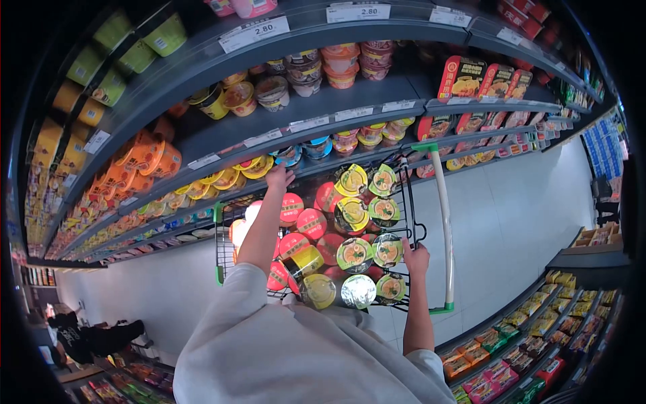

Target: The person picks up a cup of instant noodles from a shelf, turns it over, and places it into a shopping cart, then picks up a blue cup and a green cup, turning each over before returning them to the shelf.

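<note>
My left hand (278,177) reaches over the cart to the shelf edge, fingers stretched out, right below a blue-lidded instant noodle cup (288,156). A second blue cup (317,147) stands to its right, and yellow-lidded bowls (256,167) are to its left. At the right side, my right hand (416,258) is wrapped round the wire rim of the shopping cart (409,202). Inside the cart lie many instant noodle cups with red lids (311,223), green lids (387,250) and yellow lids (351,214). One cup (307,260) is tipped on its side.
Shelves (397,91) of noodle cups and boxed meals (462,76) curve along the far side. The cart's pale handle bar (442,222) is at right. Behind are racks of packets (531,323). A person in dark clothes (87,337) is at lower left on the tiled floor (511,202).
</note>
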{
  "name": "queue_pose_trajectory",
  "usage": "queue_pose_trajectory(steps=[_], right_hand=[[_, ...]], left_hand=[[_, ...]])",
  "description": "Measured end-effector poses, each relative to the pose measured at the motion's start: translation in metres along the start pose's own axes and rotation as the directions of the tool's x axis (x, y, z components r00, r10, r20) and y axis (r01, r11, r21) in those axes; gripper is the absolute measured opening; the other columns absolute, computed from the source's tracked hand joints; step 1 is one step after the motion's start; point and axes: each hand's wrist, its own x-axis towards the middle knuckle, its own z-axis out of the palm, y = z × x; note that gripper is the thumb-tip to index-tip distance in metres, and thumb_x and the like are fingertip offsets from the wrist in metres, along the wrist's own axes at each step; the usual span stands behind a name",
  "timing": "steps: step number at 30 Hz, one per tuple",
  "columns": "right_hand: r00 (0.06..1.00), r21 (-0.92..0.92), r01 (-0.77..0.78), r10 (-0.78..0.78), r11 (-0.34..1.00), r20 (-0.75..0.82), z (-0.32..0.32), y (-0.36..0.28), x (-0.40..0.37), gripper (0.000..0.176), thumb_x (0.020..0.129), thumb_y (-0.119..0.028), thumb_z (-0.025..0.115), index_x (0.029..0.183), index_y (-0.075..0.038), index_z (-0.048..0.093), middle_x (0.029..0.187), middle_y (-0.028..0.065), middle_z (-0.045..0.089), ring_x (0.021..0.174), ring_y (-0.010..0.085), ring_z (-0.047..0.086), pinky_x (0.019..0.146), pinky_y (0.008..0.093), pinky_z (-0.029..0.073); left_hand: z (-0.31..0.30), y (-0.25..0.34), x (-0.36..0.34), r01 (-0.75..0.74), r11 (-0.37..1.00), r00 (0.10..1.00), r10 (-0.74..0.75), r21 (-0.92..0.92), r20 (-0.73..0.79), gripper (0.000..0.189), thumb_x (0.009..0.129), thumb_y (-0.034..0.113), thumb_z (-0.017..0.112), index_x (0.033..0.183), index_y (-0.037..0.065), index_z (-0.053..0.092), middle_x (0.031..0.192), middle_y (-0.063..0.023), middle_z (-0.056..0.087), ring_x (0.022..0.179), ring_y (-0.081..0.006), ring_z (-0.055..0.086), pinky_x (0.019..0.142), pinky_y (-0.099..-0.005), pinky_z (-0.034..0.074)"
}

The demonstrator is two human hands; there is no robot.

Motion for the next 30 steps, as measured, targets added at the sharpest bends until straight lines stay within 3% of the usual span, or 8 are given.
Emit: queue_pose_trajectory(steps=[5,8,15,20,23,30], right_hand=[[0.997,0.03,-0.061,0.06,0.998,0.042,-0.008,-0.007,-0.004,0.065,0.082,-0.062,0.068,0.083,0.003,0.071,0.079,0.0233,0.071,0.084,0.0411,0.071,0.079,0.0478,0.054],[0.998,0.044,-0.049,0.047,0.998,0.044,-0.006,-0.005,-0.002,0.063,0.083,-0.061,0.068,0.082,0.002,0.071,0.079,0.0228,0.071,0.083,0.0413,0.07,0.079,0.0481,0.054],[0.999,0.045,-0.046,0.044,0.998,0.03,-0.003,0.0,-0.002,0.062,0.084,-0.06,0.067,0.082,0.003,0.07,0.075,0.0224,0.07,0.081,0.0397,0.071,0.079,0.0462,0.054],[0.999,0.056,-0.036,0.035,0.998,0.028,-0.002,0.001,0.001,0.062,0.085,-0.059,0.067,0.081,0.003,0.07,0.073,0.0218,0.07,0.08,0.0388,0.071,0.078,0.0459,0.054],[0.999,0.061,0.035,-0.035,0.998,-0.002,0.001,0.005,0.002,0.059,0.087,-0.053,0.07,0.08,0.006,0.065,0.061,0.0138,0.067,0.054,0.019,0.068,0.055,0.0313,0.055],[0.999,0.037,0.046,-0.045,0.998,-0.028,0.005,0.011,0.006,0.059,0.088,-0.053,0.07,0.08,0.005,0.065,0.06,0.0128,0.067,0.053,0.0188,0.068,0.054,0.031,0.054]], left_hand=[[0.008,-0.005,0.021,0.06,0.993,0.998,-0.061,-0.1,-0.007,0.035,0.101,0.019,0.056,0.128,0.0,0.045,0.12,-0.0136,0.058,0.094,-0.03,0.07,0.075,-0.0406,0.065],[0.013,-0.016,0.034,0.114,0.982,0.986,-0.131,-0.154,-0.104,0.033,0.101,0.018,0.057,0.125,0.0,0.044,0.117,-0.014,0.058,0.094,-0.0301,0.069,0.075,-0.0414,0.065],[0.016,-0.019,0.046,0.088,0.977,0.995,-0.096,-0.196,-0.032,0.029,0.101,0.014,0.056,0.122,-0.001,0.043,0.113,-0.0152,0.058,0.091,-0.028,0.069,0.073,-0.0385,0.066],[0.013,-0.007,0.046,0.149,0.974,0.987,-0.156,-0.17,-0.033,0.025,0.102,0.013,0.053,0.124,0.005,0.045,0.115,-0.012,0.057,0.088,-0.0256,0.07,0.075,-0.0362,0.066],[0.012,-0.004,0.037,0.138,0.984,0.99,-0.142,-0.117,-0.026,0.025,0.102,0.012,0.053,0.126,0.005,0.045,0.117,-0.0126,0.057,0.088,-0.0252,0.07,0.074,-0.036,0.066],[0.004,-0.003,0.026,0.097,0.995,0.994,-0.098,-0.006,-0.042,0.027,0.102,0.021,0.055,0.118,0.001,0.05,0.105,-0.0132,0.061,0.084,-0.0256,0.068,0.07,-0.0398,0.065]])
